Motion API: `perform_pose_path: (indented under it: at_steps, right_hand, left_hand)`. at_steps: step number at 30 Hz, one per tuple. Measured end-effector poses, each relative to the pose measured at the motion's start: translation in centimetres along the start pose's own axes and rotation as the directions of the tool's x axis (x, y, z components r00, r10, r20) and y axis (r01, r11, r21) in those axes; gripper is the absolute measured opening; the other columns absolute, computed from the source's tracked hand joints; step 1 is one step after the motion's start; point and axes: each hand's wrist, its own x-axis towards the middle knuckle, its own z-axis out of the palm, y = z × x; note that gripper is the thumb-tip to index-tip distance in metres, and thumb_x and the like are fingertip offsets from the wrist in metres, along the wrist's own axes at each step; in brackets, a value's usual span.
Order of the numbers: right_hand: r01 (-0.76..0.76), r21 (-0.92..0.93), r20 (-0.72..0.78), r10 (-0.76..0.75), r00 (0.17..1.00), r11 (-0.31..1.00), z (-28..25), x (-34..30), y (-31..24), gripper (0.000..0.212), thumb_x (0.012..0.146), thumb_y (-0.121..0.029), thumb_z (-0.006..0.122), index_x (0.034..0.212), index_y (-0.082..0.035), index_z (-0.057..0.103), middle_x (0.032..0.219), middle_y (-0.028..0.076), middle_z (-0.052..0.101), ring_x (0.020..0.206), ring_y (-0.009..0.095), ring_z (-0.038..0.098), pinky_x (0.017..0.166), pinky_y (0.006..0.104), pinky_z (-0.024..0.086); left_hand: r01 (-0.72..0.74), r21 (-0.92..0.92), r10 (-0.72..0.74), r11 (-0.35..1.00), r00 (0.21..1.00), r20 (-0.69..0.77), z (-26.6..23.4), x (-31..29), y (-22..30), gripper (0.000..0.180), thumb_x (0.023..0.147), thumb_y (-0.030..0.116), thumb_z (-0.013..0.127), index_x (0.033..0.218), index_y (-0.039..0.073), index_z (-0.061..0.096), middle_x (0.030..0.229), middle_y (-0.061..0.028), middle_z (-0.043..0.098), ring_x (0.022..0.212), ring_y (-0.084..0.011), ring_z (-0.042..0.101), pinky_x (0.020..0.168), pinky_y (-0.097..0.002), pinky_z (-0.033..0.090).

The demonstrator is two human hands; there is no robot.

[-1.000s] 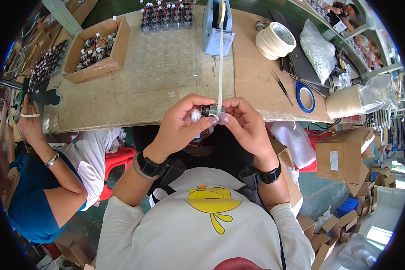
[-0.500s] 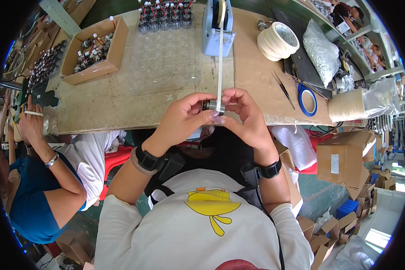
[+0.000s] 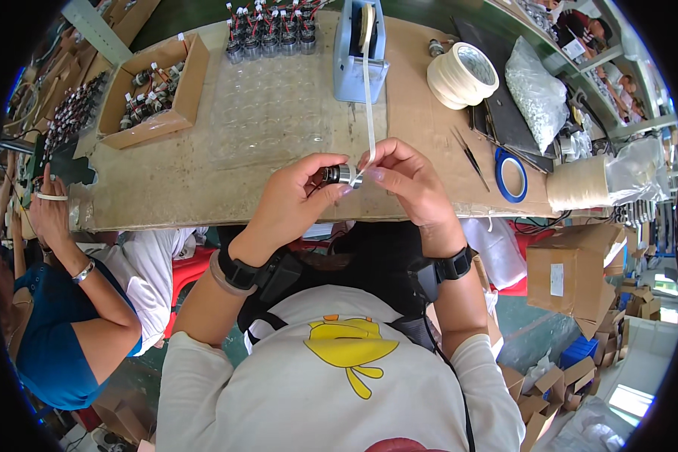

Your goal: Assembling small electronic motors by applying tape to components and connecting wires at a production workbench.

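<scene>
My left hand (image 3: pixel 297 194) is closed around a small cylindrical motor (image 3: pixel 339 175), silver with a dark end, just above the table's front edge. A narrow strip of white tape (image 3: pixel 369 102) runs from the blue tape dispenser (image 3: pixel 359 75) down to the motor's silver end. Thumb and forefinger of my right hand (image 3: pixel 405 179) pinch this tape beside the motor. Part of the motor is hidden by my left fingers.
A cardboard box (image 3: pixel 192 94) of wired motors stands left of a clear plastic tray (image 3: pixel 267 113) with several upright motors. To the right are cream tape rolls (image 3: pixel 448 79), tweezers (image 3: pixel 471 160), a blue tape roll (image 3: pixel 503 181) and a bag of white parts (image 3: pixel 535 90). A co-worker's hand (image 3: pixel 50 215) is at far left.
The motor has shifted slightly left and turned in my left hand. My right fingers have moved off the motor and up onto the tape, which now bends at its lower end.
</scene>
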Motion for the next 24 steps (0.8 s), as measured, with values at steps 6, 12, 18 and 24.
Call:
perform_pose_path:
  at_steps: [6,12,18,24]
  right_hand:
    - [0.011,-0.174,-0.006,-0.012,1.000,0.985,-0.1,0.5,0.5,0.014,0.082,0.001,0.060,0.094,-0.003,0.053,0.091,0.001,0.056,0.083,0.007,0.052,0.075,0.0210,0.042]
    - [0.064,-0.219,-0.120,-0.092,0.988,0.974,1.4,-0.1,0.4,0.014,0.083,0.000,0.059,0.094,-0.003,0.052,0.087,0.000,0.055,0.080,0.006,0.051,0.073,0.0198,0.042]
    - [0.101,-0.192,-0.123,-0.126,0.984,0.976,1.9,-0.3,1.0,0.012,0.084,-0.001,0.058,0.094,-0.004,0.052,0.085,-0.001,0.053,0.079,0.006,0.051,0.072,0.0192,0.041]
    - [0.055,0.273,-0.111,-0.025,0.993,0.961,1.3,-0.5,2.2,0.010,0.085,-0.007,0.057,0.093,-0.006,0.052,0.082,-0.001,0.051,0.069,0.006,0.047,0.063,0.0181,0.038]
  left_hand:
    - [-0.092,-0.073,0.092,0.993,0.996,-0.008,1.1,0.1,-0.1,0.030,0.082,0.004,0.060,0.110,-0.001,0.052,0.089,-0.0032,0.059,0.073,-0.0059,0.055,0.065,-0.0202,0.045]
    - [-0.118,-0.044,0.116,0.992,0.992,-0.042,1.5,0.3,-0.2,0.024,0.082,0.003,0.058,0.105,-0.001,0.051,0.089,-0.0025,0.057,0.074,-0.0047,0.052,0.064,-0.0199,0.044]
    - [0.021,-0.274,-0.046,0.962,0.995,-0.084,2.2,0.6,0.1,0.017,0.080,0.004,0.059,0.096,0.000,0.052,0.081,-0.0006,0.055,0.068,-0.0039,0.049,0.059,-0.0182,0.041]
    - [0.152,-0.604,-0.188,0.782,0.982,0.003,1.8,-0.1,-1.0,0.013,0.081,0.005,0.055,0.094,0.004,0.052,0.078,0.0009,0.053,0.065,-0.0042,0.045,0.056,-0.0186,0.038]
